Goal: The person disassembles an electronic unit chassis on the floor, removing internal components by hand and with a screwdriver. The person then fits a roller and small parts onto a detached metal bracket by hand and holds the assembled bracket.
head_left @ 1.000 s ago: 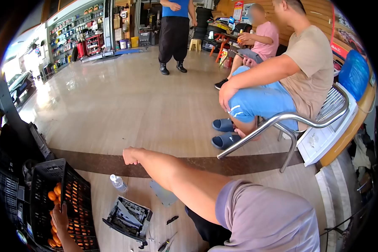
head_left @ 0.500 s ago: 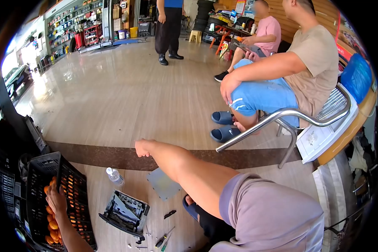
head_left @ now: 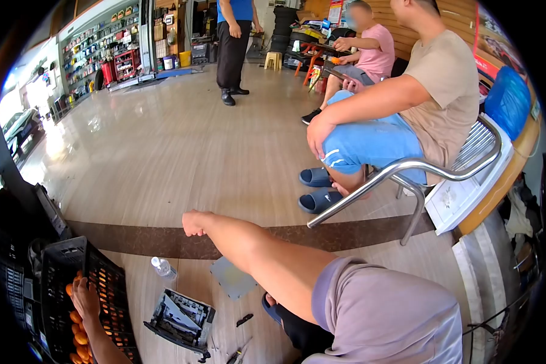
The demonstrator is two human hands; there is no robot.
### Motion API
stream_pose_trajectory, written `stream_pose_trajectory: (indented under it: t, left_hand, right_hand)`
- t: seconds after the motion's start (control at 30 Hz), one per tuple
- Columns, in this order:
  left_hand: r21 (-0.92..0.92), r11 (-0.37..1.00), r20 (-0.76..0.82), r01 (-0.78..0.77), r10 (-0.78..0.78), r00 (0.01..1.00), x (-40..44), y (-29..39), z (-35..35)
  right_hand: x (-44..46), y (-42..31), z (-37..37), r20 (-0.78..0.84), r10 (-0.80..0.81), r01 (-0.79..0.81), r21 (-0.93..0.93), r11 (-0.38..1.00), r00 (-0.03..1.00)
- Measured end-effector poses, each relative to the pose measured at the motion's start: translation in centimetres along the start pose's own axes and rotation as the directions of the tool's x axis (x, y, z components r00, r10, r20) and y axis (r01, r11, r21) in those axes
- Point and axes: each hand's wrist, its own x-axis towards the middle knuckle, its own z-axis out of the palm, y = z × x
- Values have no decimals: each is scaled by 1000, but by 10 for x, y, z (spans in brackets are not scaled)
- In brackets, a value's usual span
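At the lower left, my left hand (head_left: 85, 298) reaches into a black plastic crate (head_left: 106, 273) of oranges (head_left: 79, 330). Its fingers curl around an orange (head_left: 70, 289) near the top of the pile; the grip is partly hidden. My right arm stretches across the middle in a greyish-purple sleeve (head_left: 327, 291). At its end my right hand (head_left: 194, 223) is closed in a fist above the dark floor strip, with no object showing in it. Below that arm lie a clear bottle (head_left: 164, 269), an opened grey-black device (head_left: 181, 318) and a flat grey plate (head_left: 233, 278).
Screwdrivers (head_left: 235, 355) and a small black tool (head_left: 244, 320) lie on the floor. To the right, a person in a tan shirt (head_left: 446, 91) sits on a metal chair (head_left: 400, 167). Farther back are a person in pink (head_left: 376, 51) and a standing person in dark trousers (head_left: 232, 57).
The view has tilted slightly up and right. My left hand stays at the oranges, its fingers more curled. The person in pink has raised a forearm.
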Motion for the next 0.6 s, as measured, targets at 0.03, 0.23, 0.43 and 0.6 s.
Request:
stream_pose_trajectory:
  t: [0.03,0.23,0.43,0.6]
  left_hand:
    - [25,1000,-21,-7,8,1000,1,2,-1]
    - [31,993,-29,-114,115,993,2,17,4]
    - [-157,976,487,-152,211,848,-43,70,21]
    - [-247,969,690,-33,199,696,-92,62,61]
  right_hand:
    - [-1,-2,-2,-3,-18,18,11,1000,1000]
    - [8,-4,5,-55,-51,46,-95,994,997]
    - [-22,-25,17,-97,-95,87,-83,993,991]
    - [-7,-42,38,-154,-222,199,-153,968,963]
